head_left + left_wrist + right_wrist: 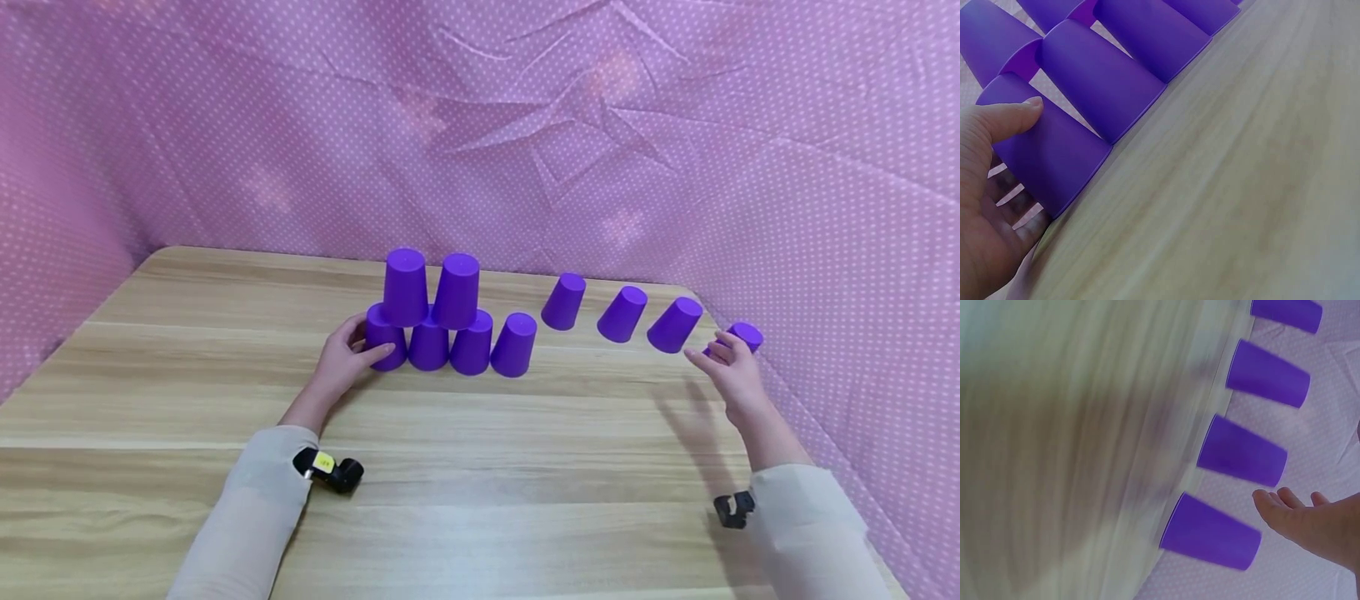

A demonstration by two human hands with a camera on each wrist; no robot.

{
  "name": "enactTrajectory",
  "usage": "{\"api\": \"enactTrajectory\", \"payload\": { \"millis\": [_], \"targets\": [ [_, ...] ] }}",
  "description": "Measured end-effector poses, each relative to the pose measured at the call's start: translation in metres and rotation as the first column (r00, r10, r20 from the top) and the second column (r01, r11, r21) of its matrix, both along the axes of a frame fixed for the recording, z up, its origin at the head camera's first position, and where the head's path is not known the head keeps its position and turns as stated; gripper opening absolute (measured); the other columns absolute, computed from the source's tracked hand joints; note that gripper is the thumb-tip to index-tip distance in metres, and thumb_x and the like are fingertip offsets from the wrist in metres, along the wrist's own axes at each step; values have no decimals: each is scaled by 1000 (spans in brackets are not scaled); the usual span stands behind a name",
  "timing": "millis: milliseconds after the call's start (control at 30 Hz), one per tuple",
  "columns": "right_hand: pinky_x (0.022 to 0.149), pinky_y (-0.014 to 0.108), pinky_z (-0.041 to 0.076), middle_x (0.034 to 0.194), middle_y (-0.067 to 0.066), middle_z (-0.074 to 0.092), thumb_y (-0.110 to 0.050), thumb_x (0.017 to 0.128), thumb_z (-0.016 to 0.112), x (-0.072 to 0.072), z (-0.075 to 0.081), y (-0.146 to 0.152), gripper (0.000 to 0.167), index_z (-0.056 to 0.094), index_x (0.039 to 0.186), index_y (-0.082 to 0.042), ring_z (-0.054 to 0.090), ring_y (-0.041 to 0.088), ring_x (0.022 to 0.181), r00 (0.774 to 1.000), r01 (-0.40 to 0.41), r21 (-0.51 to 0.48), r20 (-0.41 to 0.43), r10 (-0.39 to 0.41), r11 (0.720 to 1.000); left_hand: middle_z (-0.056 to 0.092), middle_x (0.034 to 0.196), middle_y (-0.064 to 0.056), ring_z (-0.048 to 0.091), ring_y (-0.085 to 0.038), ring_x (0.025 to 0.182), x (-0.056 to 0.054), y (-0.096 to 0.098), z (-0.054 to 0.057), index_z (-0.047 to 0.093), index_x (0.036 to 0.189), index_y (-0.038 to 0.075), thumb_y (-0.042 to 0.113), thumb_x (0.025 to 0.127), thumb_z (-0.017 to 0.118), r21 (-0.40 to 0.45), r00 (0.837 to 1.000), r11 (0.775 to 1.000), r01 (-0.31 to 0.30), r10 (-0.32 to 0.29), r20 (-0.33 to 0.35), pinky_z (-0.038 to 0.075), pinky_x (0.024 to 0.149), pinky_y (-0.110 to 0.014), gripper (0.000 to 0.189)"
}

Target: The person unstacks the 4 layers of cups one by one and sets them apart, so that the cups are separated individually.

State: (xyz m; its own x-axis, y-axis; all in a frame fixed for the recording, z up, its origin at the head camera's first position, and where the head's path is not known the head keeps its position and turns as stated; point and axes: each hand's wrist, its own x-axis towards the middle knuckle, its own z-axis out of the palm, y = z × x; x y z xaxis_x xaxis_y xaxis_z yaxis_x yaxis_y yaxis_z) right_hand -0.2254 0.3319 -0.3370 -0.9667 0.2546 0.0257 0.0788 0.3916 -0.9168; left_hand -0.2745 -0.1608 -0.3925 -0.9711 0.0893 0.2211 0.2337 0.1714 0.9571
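Several purple upside-down cups stand side by side in a front row, with an upper cup (pixel 406 287) and another upper cup (pixel 457 292) on top of its left part. My left hand (pixel 347 357) holds the leftmost cup (pixel 1060 156) of that row, thumb on its front and fingers round its far side. The right end of the row is a cup (pixel 514 346) with nothing on it. Over at the far right, my right hand (pixel 735 379) is raised by the outermost cup (pixel 747 334), fingers loosely bent and holding nothing; a small gap shows between them in the right wrist view.
More single upside-down cups, including one cup (pixel 564 302), another cup (pixel 622 314) and a third cup (pixel 675 325), stand spaced apart along the back right of the wooden table (pixel 480 467). A pink dotted cloth (pixel 480 125) hangs behind and beside the table.
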Motion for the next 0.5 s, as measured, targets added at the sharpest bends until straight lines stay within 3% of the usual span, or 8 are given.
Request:
{"api": "enactTrajectory", "payload": {
  "millis": [267,500],
  "targets": [
    [99,46,19,133,30,20,-23,82,60,-5,1,-26,76,13,133,6,19,40,121,995,-66,11,-71,67,998,42,117,-28,38,-37,109,4,1,4,36,124,-7,3,78,62,-4,1000,1000,1,-1,6,28,95,-44,54],
    [99,44,21,133,26,25,-18,81,61,-16,5,-50,70,19,133,5,23,36,121,986,-129,5,-108,129,992,44,118,-22,39,-31,110,-9,-5,-14,37,126,-1,13,76,66,-13,1000,1000,-2,2,6,30,95,-41,59]
  ]
}}
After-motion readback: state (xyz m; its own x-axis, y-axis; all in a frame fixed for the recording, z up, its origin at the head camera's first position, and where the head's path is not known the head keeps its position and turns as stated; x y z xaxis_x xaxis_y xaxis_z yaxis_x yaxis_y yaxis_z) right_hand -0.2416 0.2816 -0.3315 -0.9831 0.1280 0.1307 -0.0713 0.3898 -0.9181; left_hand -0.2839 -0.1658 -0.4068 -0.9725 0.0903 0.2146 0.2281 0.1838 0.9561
